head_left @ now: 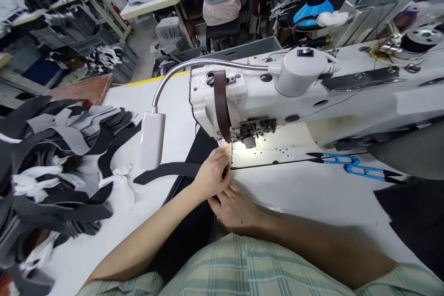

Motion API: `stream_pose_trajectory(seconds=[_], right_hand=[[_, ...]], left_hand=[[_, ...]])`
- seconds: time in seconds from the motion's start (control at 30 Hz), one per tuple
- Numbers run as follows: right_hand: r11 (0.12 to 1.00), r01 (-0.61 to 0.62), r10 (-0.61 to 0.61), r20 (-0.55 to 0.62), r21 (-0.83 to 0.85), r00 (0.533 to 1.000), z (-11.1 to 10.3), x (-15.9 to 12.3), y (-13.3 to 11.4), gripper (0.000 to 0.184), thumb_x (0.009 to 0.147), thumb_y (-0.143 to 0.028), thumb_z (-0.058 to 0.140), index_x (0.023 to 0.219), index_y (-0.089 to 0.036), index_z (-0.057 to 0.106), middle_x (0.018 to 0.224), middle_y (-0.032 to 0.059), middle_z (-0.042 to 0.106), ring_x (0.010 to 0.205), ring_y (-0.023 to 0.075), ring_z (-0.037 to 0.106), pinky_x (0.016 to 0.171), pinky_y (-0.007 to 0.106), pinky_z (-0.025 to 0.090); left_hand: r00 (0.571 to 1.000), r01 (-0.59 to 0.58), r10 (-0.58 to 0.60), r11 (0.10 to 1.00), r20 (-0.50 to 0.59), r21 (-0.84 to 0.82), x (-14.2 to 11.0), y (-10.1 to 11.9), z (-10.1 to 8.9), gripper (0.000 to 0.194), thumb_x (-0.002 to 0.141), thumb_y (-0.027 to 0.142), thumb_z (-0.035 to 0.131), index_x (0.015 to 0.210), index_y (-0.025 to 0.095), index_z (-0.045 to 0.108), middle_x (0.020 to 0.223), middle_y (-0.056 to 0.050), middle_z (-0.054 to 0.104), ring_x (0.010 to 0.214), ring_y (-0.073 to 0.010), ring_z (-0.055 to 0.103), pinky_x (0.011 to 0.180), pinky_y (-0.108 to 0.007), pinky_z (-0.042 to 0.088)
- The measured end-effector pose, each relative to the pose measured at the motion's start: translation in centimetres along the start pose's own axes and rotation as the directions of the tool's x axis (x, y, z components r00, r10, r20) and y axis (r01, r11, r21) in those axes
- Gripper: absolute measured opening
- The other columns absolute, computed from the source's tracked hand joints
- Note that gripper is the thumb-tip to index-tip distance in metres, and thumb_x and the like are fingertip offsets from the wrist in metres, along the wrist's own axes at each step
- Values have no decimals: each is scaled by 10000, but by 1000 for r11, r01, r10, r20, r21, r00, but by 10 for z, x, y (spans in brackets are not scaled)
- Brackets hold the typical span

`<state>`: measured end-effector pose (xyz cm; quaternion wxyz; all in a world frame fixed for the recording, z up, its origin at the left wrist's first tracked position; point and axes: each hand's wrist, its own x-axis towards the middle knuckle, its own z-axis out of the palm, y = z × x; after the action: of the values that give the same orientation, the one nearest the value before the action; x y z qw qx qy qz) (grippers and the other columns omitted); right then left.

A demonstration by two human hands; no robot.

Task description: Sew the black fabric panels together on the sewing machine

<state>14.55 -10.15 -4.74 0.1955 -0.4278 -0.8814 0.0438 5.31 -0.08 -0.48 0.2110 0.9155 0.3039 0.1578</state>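
By the worktop's (305, 194) front edge, the left hand (212, 173) bends inward, pinching a black strip (169, 169) that trails toward the left edge; the right hand (237, 209) curls beside the left, its grip hidden.

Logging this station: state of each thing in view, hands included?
Left hand: closed, apparently on the strip
Right hand: fingers curled, beside the left
Strip: left end free
Machine: running or stopped, can't tell
Bed: brightly lit near the left hand
Lamp: neck bent, head hanging
Snips: lying down, blades parted
Pile: loose, untidy
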Motion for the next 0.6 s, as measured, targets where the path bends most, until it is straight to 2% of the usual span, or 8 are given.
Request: stream_pose_trajectory(seconds=[0.17,0.4,0.6], right_hand=[[1000,-14,14,-17,16,1000,-2,0,0,374,824,-163,434,1133,-28,594,1014,213,648,986,297,591,973,481,409],[996,-35,27,-101,-81,994,0,-2,-5,346,819,-107,380,1048,-47,633,933,195,675,919,290,623,904,458,465],[988,-37,21,-107,-151,994,-6,-1,-2,362,791,-144,410,1033,-11,645,944,224,681,921,317,638,944,484,447]], left_hand=[[1000,16,-15,1000,-17,22,1,0,1,147,693,62,476,715,202,435,930,-115,598,1108,-277,531,936,-447,495],[999,47,-47,998,3,33,-6,3,3,117,728,91,490,753,201,460,1062,-131,618,1142,-264,551,894,-420,538],[999,33,-29,989,-34,142,0,-1,4,105,722,84,531,769,178,526,1102,-127,627,1153,-270,548,921,-398,532]])
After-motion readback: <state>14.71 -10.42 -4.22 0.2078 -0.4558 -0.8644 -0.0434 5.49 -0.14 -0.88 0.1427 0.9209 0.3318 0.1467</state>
